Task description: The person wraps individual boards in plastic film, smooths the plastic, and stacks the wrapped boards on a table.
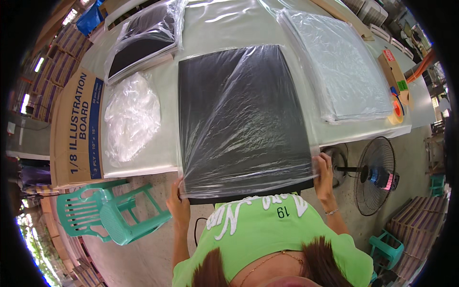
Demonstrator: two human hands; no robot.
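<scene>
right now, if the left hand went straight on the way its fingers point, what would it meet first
Likely the near edge of the table, just beyond the corner of the plastic-covered black sheet that the left hand holds; it may sit higher and pass over, as depth is unclear.

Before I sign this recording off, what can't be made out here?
All in the head view:
Some fingertips of the left hand and right hand: hidden beneath the edges of the plastic film and black panel.
Whether that panel is one sheet or several: its top face hides what lies below.
Far middle edge of the table: cut off by the picture's upper edge.
Inside of the cardboard box: hidden by its walls.
</scene>
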